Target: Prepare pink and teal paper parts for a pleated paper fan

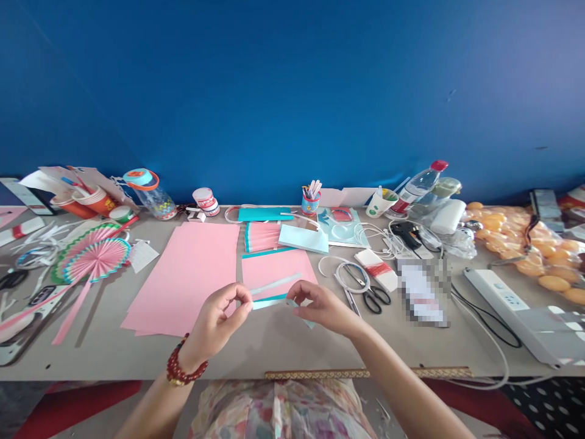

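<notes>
My left hand (222,320), with a red bead bracelet at the wrist, pinches one end of a thin pale strip (269,303). My right hand (320,306) has thumb and fingers closed at the strip's other end, so it stretches between them. Just beyond lies a pink sheet (278,268) with teal edging along its far and near sides. A second pale strip (276,283) runs slantwise across it. A small light-blue scrap (309,324) shows below my right hand. Whether the held strip is paper or tape I cannot tell.
Large pink sheets (192,274) lie left, near pleated paper fans (97,259). Rightward are black-handled scissors (377,299), a tape roll (351,275), a glue gun (406,235) and a power strip (503,299). A patterned ruler-like strip (320,373) lines the table's front edge.
</notes>
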`<state>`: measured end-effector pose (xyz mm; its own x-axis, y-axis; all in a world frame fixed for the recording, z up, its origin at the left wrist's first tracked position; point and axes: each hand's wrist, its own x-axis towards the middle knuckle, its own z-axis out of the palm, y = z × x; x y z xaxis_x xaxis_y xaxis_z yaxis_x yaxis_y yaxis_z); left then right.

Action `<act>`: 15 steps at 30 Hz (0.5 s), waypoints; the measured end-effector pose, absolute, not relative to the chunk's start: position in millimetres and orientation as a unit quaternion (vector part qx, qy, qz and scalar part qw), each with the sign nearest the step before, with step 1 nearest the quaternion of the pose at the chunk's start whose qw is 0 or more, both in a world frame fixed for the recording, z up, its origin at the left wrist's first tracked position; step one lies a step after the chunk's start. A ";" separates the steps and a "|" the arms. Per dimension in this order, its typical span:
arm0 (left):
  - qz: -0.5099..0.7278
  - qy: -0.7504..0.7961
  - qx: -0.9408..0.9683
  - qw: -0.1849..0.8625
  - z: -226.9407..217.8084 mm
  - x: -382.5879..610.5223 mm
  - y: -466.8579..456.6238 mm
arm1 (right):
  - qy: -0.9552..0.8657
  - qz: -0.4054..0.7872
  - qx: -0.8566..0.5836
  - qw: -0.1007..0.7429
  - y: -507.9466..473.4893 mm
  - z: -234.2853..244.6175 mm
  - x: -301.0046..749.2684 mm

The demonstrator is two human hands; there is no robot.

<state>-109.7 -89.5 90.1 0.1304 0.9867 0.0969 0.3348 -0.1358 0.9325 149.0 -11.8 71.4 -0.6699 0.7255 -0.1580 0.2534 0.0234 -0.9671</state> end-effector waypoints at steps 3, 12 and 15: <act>0.410 0.518 0.635 0.400 92.7 -109.7 -91.8 | -0.688 0.591 -0.370 0.202 -12.3 68.9 149.9; 0.437 0.526 0.600 0.416 98.7 -119.2 -94.8 | -0.557 0.713 -0.367 0.218 -22.8 40.9 152.1; 0.438 0.542 0.584 0.417 99.0 -122.4 -94.5 | -0.473 0.760 -0.365 0.256 -26.3 34.0 153.4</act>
<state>-122.4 -94.5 99.0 0.0295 0.9978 0.0592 0.2681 -0.0649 0.9612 153.4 -26.3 34.0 -0.6022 0.7342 -0.3136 -0.0436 -0.4224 -0.9054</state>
